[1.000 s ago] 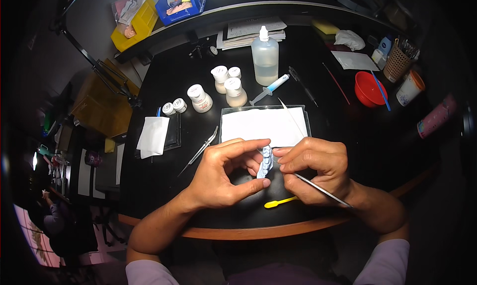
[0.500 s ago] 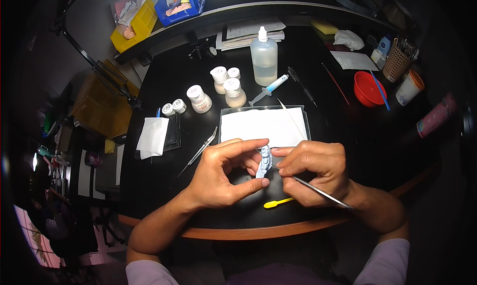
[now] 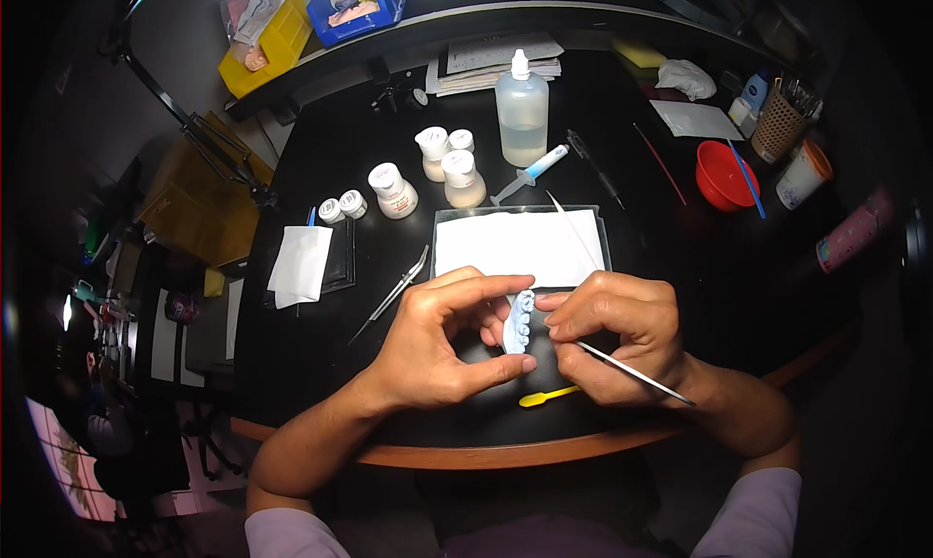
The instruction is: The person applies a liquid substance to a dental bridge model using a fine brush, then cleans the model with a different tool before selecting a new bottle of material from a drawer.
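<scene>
Between the thumb and fingers of my left hand (image 3: 432,339) is a pale blue dental model (image 3: 518,325), held upright with its row of teeth toward the right. My right hand (image 3: 622,334) pinches a slim metal dental instrument (image 3: 637,373) like a pen; its shaft slants down to the right, and its working tip is hard to make out near the model. Below my hands lies a yellow plastic spatula (image 3: 546,398). Just beyond them sits a white sheet on a dark-rimmed tray (image 3: 603,237), with a thin pale pointed stick (image 3: 573,226) across its right side.
Tweezers (image 3: 394,291) lie left of the tray. Behind it stand several white-capped powder jars (image 3: 393,193), a syringe (image 3: 530,176) and a clear squeeze bottle (image 3: 522,116). A red bowl (image 3: 724,177) is at the right. A folded white paper (image 3: 301,261) rests at the left.
The dental model has turned slightly in my left hand, its teeth now facing more to the right. My right hand with the instrument stays almost in place.
</scene>
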{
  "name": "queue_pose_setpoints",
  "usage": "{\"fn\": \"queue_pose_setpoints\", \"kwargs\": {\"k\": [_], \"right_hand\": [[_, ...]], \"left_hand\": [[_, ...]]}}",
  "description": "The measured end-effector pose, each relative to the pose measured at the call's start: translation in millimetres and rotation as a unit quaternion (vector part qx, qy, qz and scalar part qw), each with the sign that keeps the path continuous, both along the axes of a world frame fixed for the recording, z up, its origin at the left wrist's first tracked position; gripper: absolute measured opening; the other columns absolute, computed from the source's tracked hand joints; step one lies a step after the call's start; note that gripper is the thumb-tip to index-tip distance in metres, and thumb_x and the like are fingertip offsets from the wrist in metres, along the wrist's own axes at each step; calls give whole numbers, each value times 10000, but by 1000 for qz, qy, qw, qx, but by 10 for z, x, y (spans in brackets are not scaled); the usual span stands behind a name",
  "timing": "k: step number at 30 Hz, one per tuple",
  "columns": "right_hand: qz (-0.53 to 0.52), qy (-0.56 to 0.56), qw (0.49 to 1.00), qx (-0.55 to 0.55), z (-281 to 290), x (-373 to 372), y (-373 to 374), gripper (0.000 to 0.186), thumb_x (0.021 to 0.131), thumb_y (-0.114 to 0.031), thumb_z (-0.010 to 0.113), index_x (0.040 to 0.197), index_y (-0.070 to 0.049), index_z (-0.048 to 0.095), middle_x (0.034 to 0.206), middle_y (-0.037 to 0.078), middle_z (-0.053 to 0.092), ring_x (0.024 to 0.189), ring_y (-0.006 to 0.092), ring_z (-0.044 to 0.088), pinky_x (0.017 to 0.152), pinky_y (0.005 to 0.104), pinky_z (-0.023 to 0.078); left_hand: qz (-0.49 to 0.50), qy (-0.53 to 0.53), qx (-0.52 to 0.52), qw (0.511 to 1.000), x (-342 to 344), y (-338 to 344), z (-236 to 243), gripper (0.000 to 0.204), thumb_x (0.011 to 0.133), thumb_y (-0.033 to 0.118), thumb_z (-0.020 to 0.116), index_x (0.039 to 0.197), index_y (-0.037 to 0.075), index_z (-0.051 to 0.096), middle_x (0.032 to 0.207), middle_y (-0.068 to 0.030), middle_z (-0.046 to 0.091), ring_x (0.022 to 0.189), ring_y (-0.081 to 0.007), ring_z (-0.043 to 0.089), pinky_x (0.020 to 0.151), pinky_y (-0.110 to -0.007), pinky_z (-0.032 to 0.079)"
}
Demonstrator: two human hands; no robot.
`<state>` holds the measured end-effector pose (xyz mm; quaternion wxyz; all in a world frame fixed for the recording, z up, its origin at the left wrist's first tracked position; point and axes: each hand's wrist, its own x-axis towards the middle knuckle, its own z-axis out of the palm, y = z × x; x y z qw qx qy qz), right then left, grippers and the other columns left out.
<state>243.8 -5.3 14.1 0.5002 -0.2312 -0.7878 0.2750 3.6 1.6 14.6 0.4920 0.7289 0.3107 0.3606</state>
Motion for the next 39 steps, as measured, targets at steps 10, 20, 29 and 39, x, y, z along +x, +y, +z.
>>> {"fn": "queue_pose_setpoints", "kwargs": {"k": [10, 20, 29, 39], "right_hand": [[-3, -6, 1000, 1, -27, -20, -11, 125, 731, 81, 758, 835, 26, 715, 855, 132, 730, 818, 231, 771, 873, 375, 655], [-6, -15, 1000, 11, -28, -16, -10, 126, 731, 70, 767, 840, 21, 725, 859, 128, 744, 834, 238, 778, 884, 375, 653], [12, -16, 1000, 8, -10, 1, -9, 101, 730, 42, 769, 820, 15, 732, 829, 126, 756, 803, 248, 778, 922, 412, 643], [8, -9, 1000, 22, 17, 16, 1, 119, 706, 64, 746, 812, 19, 717, 804, 130, 738, 782, 245, 772, 925, 421, 643]], "left_hand": [[22, 4, 56, 998, 29, 13, -74, 653, 719, 89, 953, 1315, 8, 699, 942, -40, 628, 753, -73, 596, 681, -223, 525], [33, 10, 96, 995, 35, 19, -82, 651, 713, 102, 955, 1309, 20, 706, 917, -41, 638, 743, -87, 607, 674, -233, 530], [38, 26, 115, 992, 35, 20, -61, 655, 706, 93, 948, 1312, 26, 709, 894, -40, 641, 767, -100, 619, 692, -249, 530], [13, -24, 36, 999, 20, 18, -37, 669, 745, 29, 925, 1359, -17, 663, 977, -55, 651, 824, -83, 632, 752, -234, 552]]}}
